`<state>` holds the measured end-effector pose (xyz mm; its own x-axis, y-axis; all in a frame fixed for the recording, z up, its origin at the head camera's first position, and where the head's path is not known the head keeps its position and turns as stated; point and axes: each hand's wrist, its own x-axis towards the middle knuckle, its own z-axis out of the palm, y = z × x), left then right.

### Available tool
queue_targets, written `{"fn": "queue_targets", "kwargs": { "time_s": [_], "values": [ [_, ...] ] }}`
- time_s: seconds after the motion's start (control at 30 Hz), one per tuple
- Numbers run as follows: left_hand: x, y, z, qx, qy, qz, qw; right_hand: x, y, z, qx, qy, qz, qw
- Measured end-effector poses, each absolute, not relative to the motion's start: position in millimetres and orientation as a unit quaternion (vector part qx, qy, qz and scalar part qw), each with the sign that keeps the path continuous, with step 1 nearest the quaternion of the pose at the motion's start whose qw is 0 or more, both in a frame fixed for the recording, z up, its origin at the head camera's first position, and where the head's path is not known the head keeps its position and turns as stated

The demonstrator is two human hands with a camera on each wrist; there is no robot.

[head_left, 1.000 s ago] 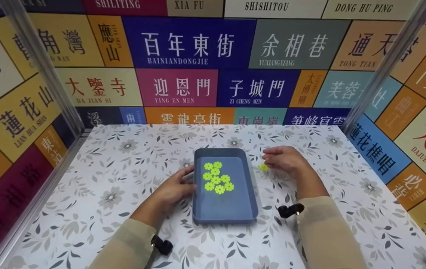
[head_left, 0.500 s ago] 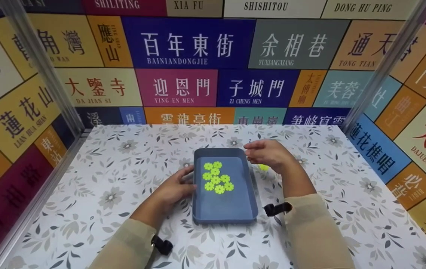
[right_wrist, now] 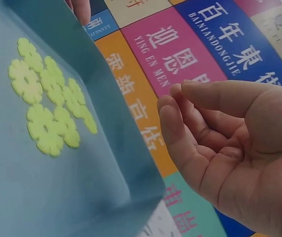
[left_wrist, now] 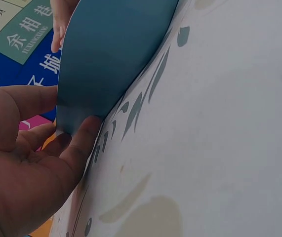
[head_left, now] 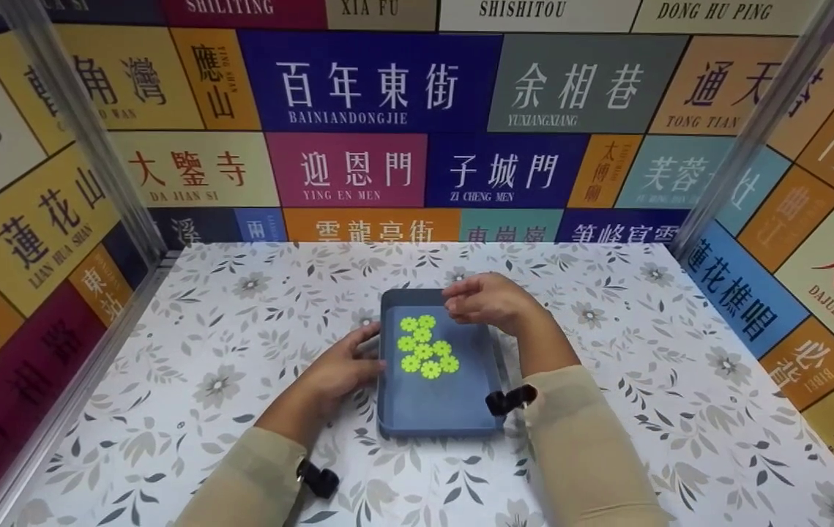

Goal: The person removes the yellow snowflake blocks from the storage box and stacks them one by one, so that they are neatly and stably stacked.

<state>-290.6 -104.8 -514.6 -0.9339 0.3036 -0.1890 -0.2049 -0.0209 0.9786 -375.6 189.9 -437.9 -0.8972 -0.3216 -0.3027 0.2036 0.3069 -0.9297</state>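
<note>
A grey-blue tray (head_left: 446,410) holds several yellow-green flower-shaped pieces (head_left: 424,352), lying flat in its upper left part. The left hand (head_left: 336,369) rests at the tray's left side, thumb and fingers spread against the outer wall. In the left wrist view, the fingertips of that hand (left_wrist: 37,153) touch the wall of the tray (left_wrist: 111,44). Over the tray's far right corner is the right hand (head_left: 493,301). Seen from the right wrist, this hand (right_wrist: 229,143) has loosely curled fingers, thumb and fingertips close together, nothing visible between them, right of the pieces (right_wrist: 44,128).
A white cloth with grey leaves and flowers (head_left: 219,384) covers the table. Panels with lettering (head_left: 369,84) stand behind and on both sides, with clear upright strips at the corners. Small black devices (head_left: 508,400) are strapped at both wrists.
The right hand has moved left, from beside a lone yellow-green piece right of the tray to above the tray's far right corner. That piece is now out of sight near the right forearm.
</note>
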Motion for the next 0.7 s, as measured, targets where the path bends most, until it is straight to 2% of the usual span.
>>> {"fn": "queue_targets", "kwargs": {
  "time_s": [0.43,0.7],
  "values": [
    [-291.4,-105.8,-513.6,0.034,0.676,0.713,0.183,-387.7,174.3,-468.8,-0.035,0.798,-0.542,0.262],
    [-290.9,-104.9,-513.0,0.03,0.672,0.717,0.183,-387.2,173.0,-474.7,-0.067,0.856,-0.447,0.252]
  ]
}}
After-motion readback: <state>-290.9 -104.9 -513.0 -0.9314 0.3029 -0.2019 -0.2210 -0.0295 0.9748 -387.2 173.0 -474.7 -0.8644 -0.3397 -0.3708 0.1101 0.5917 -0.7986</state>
